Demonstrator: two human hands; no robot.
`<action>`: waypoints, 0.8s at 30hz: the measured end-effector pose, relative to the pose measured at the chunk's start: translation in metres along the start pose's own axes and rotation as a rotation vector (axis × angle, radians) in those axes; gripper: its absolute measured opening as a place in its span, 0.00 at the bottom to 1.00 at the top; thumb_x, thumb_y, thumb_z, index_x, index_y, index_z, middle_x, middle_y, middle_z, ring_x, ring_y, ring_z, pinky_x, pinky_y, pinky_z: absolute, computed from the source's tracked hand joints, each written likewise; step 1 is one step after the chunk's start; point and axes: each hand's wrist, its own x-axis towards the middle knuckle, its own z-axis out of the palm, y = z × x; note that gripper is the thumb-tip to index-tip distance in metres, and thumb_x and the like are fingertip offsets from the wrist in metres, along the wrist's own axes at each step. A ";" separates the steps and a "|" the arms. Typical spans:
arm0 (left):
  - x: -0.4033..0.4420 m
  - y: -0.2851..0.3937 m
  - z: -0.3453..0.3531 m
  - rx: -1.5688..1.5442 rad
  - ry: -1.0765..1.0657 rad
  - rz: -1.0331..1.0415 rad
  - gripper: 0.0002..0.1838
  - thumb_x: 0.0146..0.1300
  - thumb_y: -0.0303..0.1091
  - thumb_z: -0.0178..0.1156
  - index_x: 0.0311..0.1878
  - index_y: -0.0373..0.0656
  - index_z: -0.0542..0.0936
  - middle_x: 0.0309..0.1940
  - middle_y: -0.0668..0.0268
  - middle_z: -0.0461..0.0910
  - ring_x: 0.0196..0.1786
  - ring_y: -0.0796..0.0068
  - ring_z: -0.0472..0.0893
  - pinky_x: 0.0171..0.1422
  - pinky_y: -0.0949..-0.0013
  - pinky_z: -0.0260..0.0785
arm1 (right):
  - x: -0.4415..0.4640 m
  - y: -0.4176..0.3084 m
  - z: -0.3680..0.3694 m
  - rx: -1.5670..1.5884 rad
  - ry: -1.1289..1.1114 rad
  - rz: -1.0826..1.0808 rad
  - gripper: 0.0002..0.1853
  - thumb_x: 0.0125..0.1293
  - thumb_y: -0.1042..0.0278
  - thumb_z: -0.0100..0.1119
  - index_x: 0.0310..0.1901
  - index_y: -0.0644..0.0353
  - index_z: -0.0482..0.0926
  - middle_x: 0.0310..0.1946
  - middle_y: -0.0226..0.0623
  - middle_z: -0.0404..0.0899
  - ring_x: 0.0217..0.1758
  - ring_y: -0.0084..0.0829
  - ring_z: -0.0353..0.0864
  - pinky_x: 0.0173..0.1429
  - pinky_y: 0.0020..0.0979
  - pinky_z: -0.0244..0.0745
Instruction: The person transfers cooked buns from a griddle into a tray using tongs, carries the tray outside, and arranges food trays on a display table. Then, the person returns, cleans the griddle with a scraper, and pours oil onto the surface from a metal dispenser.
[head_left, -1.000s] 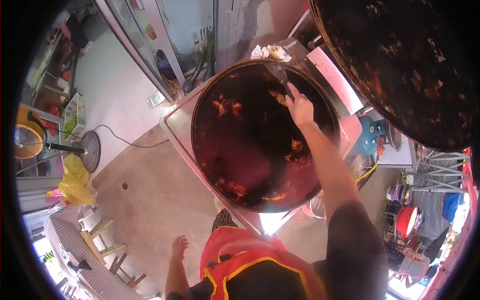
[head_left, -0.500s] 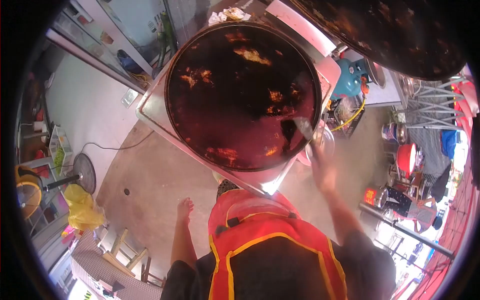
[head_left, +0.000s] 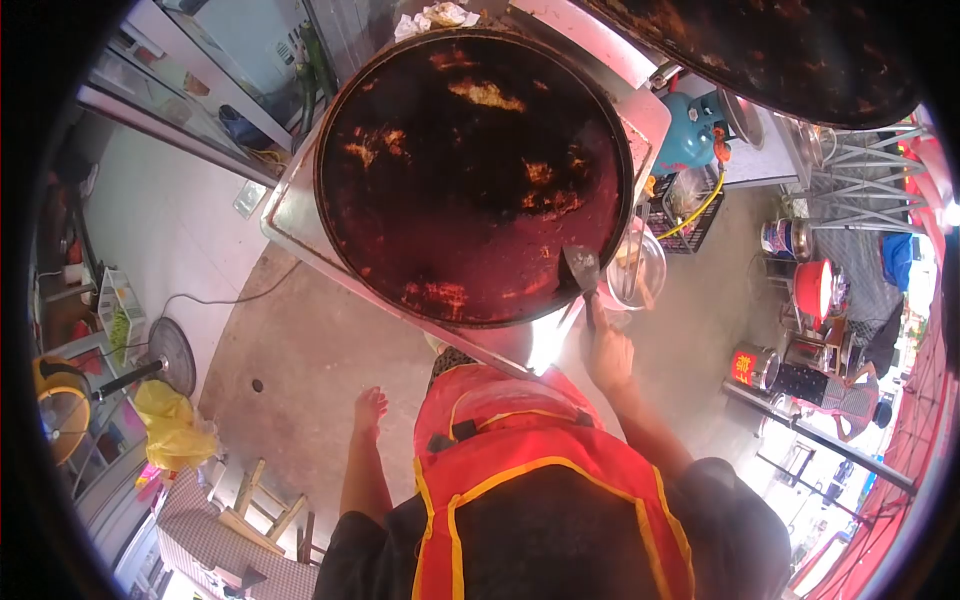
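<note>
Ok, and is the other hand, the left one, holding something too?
No, the left hand is held out over the floor with nothing in it.

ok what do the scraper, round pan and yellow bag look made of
Scraper: likely metal, by its dull grey sheen; dark handle unclear.
Round pan: probably iron or steel, blackened, with rusty-brown patches.
Yellow bag: apparently thin plastic, by its shiny crinkles.

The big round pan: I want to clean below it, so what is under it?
A pale metal stand shows past the round pan's edge; whatever lies beneath the middle is covered.
</note>
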 end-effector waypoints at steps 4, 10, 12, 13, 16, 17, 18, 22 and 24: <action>-0.003 -0.008 -0.005 0.057 0.039 -0.037 0.20 0.60 0.44 0.50 0.50 0.41 0.69 0.39 0.61 0.76 0.38 0.71 0.76 0.40 0.69 0.68 | 0.058 0.030 0.005 -0.021 0.237 -0.151 0.25 0.54 0.63 0.53 0.56 0.50 0.66 0.27 0.51 0.76 0.27 0.49 0.77 0.31 0.45 0.71; -0.018 -0.005 0.002 0.022 0.090 -0.076 0.21 0.60 0.45 0.50 0.51 0.40 0.69 0.40 0.60 0.76 0.39 0.71 0.76 0.40 0.69 0.68 | 0.165 0.069 -0.023 0.036 0.099 0.039 0.25 0.53 0.61 0.52 0.57 0.40 0.66 0.35 0.52 0.76 0.38 0.50 0.76 0.44 0.43 0.71; -0.023 -0.007 0.006 -0.008 0.102 -0.085 0.21 0.60 0.45 0.51 0.51 0.40 0.69 0.40 0.60 0.76 0.39 0.71 0.76 0.40 0.70 0.68 | 0.190 0.061 -0.040 -0.054 -0.015 0.119 0.27 0.53 0.61 0.52 0.58 0.36 0.65 0.38 0.51 0.76 0.41 0.49 0.76 0.46 0.42 0.70; -0.026 -0.009 0.009 -0.025 0.109 -0.088 0.22 0.60 0.45 0.51 0.51 0.40 0.69 0.40 0.60 0.76 0.39 0.71 0.76 0.39 0.70 0.68 | 0.202 0.064 -0.041 -0.044 -0.027 0.110 0.27 0.53 0.61 0.52 0.58 0.33 0.64 0.39 0.51 0.76 0.43 0.49 0.75 0.47 0.42 0.70; -0.033 -0.020 0.015 -0.045 0.112 -0.055 0.21 0.60 0.45 0.51 0.51 0.40 0.69 0.40 0.61 0.76 0.39 0.71 0.76 0.39 0.70 0.67 | 0.240 0.064 -0.050 -0.069 -0.057 0.101 0.28 0.52 0.61 0.52 0.58 0.29 0.63 0.40 0.50 0.76 0.46 0.46 0.75 0.50 0.39 0.69; -0.036 -0.020 0.019 -0.069 0.121 -0.058 0.21 0.59 0.45 0.51 0.51 0.40 0.69 0.40 0.61 0.76 0.39 0.71 0.76 0.38 0.70 0.67 | 0.252 0.062 -0.053 -0.083 -0.065 0.092 0.28 0.53 0.61 0.52 0.58 0.29 0.63 0.41 0.49 0.76 0.46 0.46 0.75 0.50 0.40 0.69; -0.041 -0.020 0.022 -0.093 0.131 -0.062 0.21 0.59 0.44 0.51 0.51 0.40 0.69 0.39 0.61 0.76 0.39 0.72 0.76 0.38 0.70 0.67 | 0.265 0.059 -0.054 -0.096 -0.072 0.083 0.28 0.53 0.61 0.52 0.58 0.29 0.63 0.41 0.49 0.76 0.46 0.46 0.75 0.50 0.40 0.69; -0.057 -0.028 0.033 -0.178 0.153 -0.021 0.19 0.59 0.43 0.52 0.50 0.41 0.70 0.38 0.62 0.76 0.38 0.73 0.75 0.38 0.71 0.67 | 0.322 0.030 -0.045 -0.161 0.049 -0.196 0.26 0.54 0.61 0.52 0.57 0.30 0.65 0.41 0.44 0.77 0.46 0.43 0.75 0.50 0.40 0.68; -0.064 -0.026 0.041 -0.176 0.190 -0.054 0.19 0.59 0.42 0.52 0.49 0.41 0.70 0.38 0.62 0.75 0.37 0.73 0.75 0.38 0.72 0.67 | 0.332 -0.014 -0.052 -0.116 0.025 -0.169 0.26 0.55 0.61 0.52 0.58 0.30 0.64 0.39 0.44 0.77 0.45 0.43 0.76 0.51 0.40 0.68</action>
